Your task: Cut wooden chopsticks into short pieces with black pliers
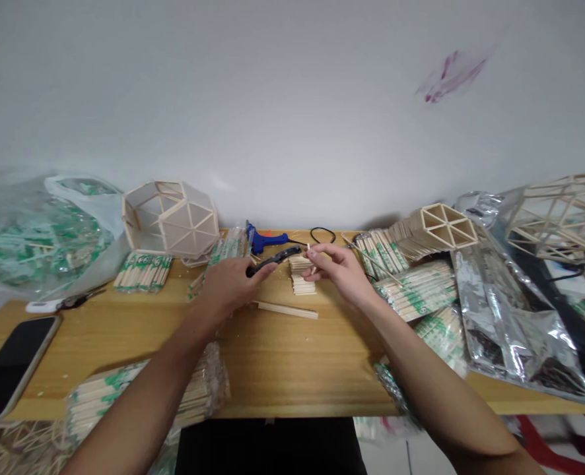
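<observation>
My left hand (233, 285) is closed around a dark hand tool (274, 260) that looks like pliers or cutters. Its tip points right, close to my right hand (339, 269), whose thumb and fingers pinch a short wooden stick (309, 251). Just below that, a neat stack of short cut sticks (303, 284) lies on the table. Longer wooden sticks (288, 310) rest side by side in front of the stack. Behind my left hand sits a blue glue gun (269, 239) with a black cord.
Wooden stick frames (189, 221) stand at the back left, and others (448, 226) at the right. Wrapped chopstick packs (418, 290) flank my arms. A bag of green wrappers (39, 231), a phone (15, 366) and silver plastic packaging (515, 323) occupy the sides. A wall rises behind the table (277, 382).
</observation>
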`<state>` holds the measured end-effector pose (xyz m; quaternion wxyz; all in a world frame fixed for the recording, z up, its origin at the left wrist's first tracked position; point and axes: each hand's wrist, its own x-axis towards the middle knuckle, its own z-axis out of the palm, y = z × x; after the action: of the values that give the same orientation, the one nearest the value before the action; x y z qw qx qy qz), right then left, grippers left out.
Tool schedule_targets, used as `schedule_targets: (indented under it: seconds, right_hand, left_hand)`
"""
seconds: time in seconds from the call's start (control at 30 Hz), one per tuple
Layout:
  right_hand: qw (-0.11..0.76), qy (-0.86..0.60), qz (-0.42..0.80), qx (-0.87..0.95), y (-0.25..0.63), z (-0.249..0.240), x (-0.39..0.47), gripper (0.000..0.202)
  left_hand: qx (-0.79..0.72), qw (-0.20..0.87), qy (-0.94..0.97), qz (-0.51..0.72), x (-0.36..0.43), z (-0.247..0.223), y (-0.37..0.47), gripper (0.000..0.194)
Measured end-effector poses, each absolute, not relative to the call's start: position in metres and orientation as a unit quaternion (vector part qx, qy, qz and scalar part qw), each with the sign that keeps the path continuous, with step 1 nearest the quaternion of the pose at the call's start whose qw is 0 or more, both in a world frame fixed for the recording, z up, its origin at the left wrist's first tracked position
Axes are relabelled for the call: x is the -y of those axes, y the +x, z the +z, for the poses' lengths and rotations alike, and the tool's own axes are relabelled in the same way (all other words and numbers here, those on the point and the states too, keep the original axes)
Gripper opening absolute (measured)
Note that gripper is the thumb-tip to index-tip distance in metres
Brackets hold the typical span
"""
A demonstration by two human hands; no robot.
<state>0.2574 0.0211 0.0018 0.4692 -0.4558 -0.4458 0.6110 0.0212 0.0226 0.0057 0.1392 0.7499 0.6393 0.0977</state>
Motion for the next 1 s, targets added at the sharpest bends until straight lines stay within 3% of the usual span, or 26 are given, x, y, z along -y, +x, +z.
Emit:
schedule_targets:
  seconds: [0.2,0.37,0.67,0.83,1.0]
  right_hand:
    - [0.36,-0.409,0.672,0.501,0.246,-0.003,-0.011,0.042]
    - [0.312,-0.396,0.706,0.497,0.236,-0.006,-0.002,0.042]
    - [0.374,-0.431,0.677,0.464,0.237,-0.009,-0.007,0.038]
    - [0.397,-0.431,0.68,0.441,0.24,-0.017,-0.01,0.038]
    - [0.403,-0.434,0.67,0.448,0.24,-0.018,-0.01,0.031]
  left_hand:
    - [-0.585,0.32,0.69,0.282,-0.019,0.004,0.02,0.053]
    - [-0.518,0.424,0.681,0.297,-0.013,-0.003,0.023,0.042]
    - [-0.618,0.295,0.664,0.302,-0.022,-0.002,0.019,0.037]
    - [-0.679,0.14,0.703,0.157,-0.035,-0.008,0.007,0.037]
    - [-0.685,0.121,0.716,0.061,-0.037,-0.013,0.006,0.04]
